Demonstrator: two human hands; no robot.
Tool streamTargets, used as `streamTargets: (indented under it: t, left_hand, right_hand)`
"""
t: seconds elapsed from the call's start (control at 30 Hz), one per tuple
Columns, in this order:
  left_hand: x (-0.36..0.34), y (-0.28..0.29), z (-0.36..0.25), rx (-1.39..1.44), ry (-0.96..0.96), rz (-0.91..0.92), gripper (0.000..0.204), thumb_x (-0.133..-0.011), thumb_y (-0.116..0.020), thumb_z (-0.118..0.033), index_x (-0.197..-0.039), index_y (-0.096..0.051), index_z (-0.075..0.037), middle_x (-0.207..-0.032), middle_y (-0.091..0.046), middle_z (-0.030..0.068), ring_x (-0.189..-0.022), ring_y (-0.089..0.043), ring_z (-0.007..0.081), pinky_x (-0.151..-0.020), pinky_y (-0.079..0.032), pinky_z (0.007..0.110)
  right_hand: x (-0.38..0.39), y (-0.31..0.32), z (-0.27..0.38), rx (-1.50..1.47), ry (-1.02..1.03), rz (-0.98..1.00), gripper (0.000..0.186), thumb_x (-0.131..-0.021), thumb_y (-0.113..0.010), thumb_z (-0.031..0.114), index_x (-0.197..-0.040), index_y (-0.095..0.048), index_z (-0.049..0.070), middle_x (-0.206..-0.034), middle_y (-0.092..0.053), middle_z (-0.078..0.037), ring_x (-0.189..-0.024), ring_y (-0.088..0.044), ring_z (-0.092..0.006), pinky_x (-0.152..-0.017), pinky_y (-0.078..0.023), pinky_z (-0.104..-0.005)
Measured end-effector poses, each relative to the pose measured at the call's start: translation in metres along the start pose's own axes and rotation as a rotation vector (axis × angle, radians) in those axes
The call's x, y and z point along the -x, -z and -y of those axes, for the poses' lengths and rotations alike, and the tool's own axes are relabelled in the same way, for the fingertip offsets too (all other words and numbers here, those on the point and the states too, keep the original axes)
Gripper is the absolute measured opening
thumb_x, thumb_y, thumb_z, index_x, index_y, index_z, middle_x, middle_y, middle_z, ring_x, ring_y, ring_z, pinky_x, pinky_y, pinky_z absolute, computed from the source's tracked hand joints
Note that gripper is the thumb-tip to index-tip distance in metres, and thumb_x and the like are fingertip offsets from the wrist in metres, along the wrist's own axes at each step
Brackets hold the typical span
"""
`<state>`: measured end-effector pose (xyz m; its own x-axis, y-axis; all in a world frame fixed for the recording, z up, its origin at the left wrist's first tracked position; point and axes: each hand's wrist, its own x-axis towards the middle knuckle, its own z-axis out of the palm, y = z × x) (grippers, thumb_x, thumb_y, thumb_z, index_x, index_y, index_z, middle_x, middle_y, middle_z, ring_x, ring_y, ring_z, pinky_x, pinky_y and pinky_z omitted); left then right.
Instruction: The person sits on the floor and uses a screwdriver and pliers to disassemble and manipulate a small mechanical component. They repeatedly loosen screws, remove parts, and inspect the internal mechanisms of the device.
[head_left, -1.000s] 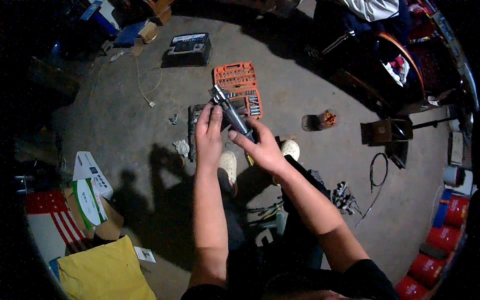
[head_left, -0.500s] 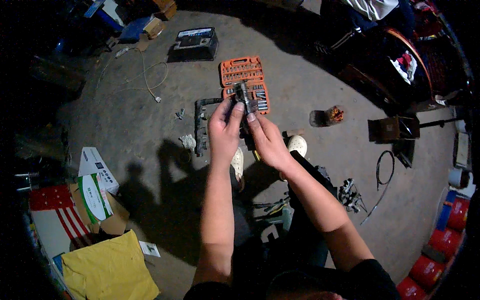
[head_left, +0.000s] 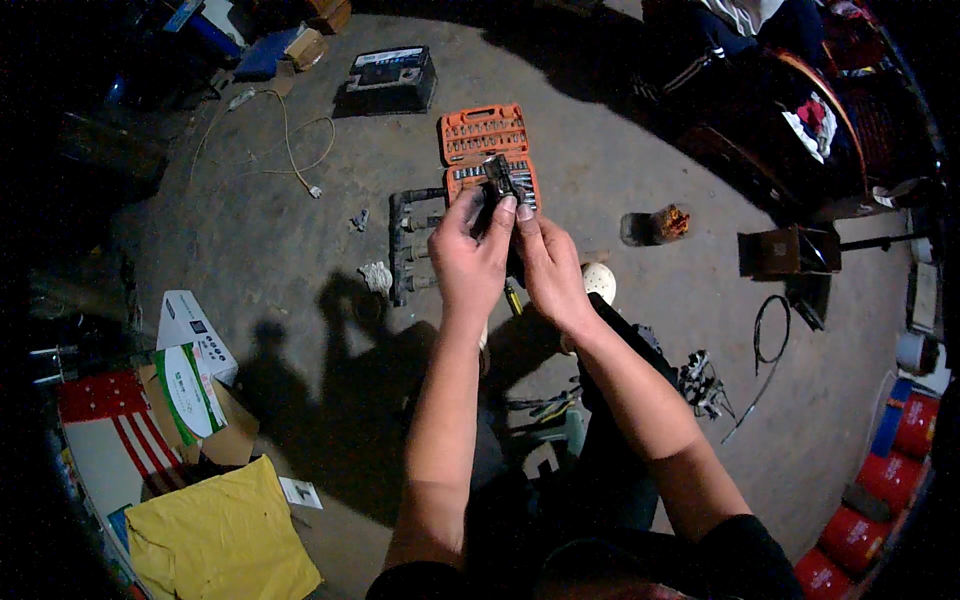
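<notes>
A small dark mechanical part (head_left: 500, 177), partly metallic, is held up between my two hands; its exact kind is hard to make out. My left hand (head_left: 468, 250) grips it from the left, thumb along its lower end. Opposite, my right hand (head_left: 552, 270) pinches the same part with thumb and fingers. Behind it on the floor lies an opened orange socket set (head_left: 484, 132), its lower half partly hidden by the part and my hands. To the left of my left hand is a long black pipe-like part with stubs (head_left: 402, 250). A yellow-handled tool (head_left: 513, 298) lies below, between my wrists.
A car battery (head_left: 388, 80) stands at the far left, near a pale cable (head_left: 290, 150). Crumpled white material (head_left: 376, 277) lies left. A cut can (head_left: 668, 226), a metal box (head_left: 790, 252) and a black hose (head_left: 770, 340) are at right. Boxes (head_left: 195, 340) and a yellow bag (head_left: 220, 530) fill the left foreground.
Both hands have shifted slightly right with the dark part, which is now turned to a different angle. More of the yellow-handled tool shows below them.
</notes>
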<state>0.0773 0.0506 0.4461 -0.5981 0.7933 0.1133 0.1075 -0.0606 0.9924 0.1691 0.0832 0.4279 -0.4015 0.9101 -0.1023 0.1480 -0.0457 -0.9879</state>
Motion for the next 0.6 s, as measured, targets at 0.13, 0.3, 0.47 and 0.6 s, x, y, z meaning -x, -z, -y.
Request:
streamTargets:
  t: [0.13, 0.3, 0.47, 0.6]
  left_hand:
    - [0.001, -0.003, 0.001, -0.135, -0.1, -0.025, 0.021, -0.088, -0.06, -0.015, -0.099, -0.059, 0.004, -0.083, -0.065, 0.0097, -0.074, -0.06, 0.0111, -0.067, -0.049, 0.028]
    - [0.001, 0.001, 0.012, 0.02, -0.055, -0.015, 0.022, -0.091, -0.057, -0.016, -0.101, -0.059, 0.003, -0.086, -0.065, 0.0088, -0.078, -0.058, 0.012, -0.072, -0.046, 0.027]
    - [-0.001, 0.006, 0.008, 0.04, 0.015, 0.014, 0.024, -0.091, -0.056, -0.018, -0.101, -0.059, 0.004, -0.089, -0.064, 0.0064, -0.079, -0.056, 0.0105, -0.072, -0.045, 0.025]
    - [-0.004, 0.008, 0.011, 0.051, 0.071, -0.03, 0.025, -0.092, -0.055, -0.018, -0.101, -0.059, 0.005, -0.088, -0.064, 0.0062, -0.079, -0.056, 0.01, -0.072, -0.046, 0.024]
  right_hand:
    - [-0.001, 0.003, 0.002, 0.017, -0.029, -0.004, 0.045, -0.096, -0.041, 0.034, -0.087, -0.056, -0.008, -0.06, -0.054, -0.018, -0.056, -0.053, -0.0262, -0.055, -0.041, -0.0374]
    - [-0.001, 0.003, 0.006, 0.015, -0.081, 0.046, 0.045, -0.096, -0.042, 0.034, -0.091, -0.057, -0.007, -0.069, -0.059, -0.019, -0.062, -0.057, -0.0273, -0.06, -0.044, -0.0377]
    - [-0.002, 0.003, 0.011, 0.053, -0.076, 0.039, 0.043, -0.095, -0.043, 0.033, -0.092, -0.057, -0.007, -0.072, -0.061, -0.018, -0.064, -0.059, -0.027, -0.06, -0.045, -0.0366]
    - [-0.003, 0.0, 0.005, 0.013, -0.001, 0.007, 0.037, -0.094, -0.046, 0.031, -0.091, -0.057, -0.005, -0.07, -0.06, -0.018, -0.064, -0.06, -0.0296, -0.058, -0.045, -0.0377]
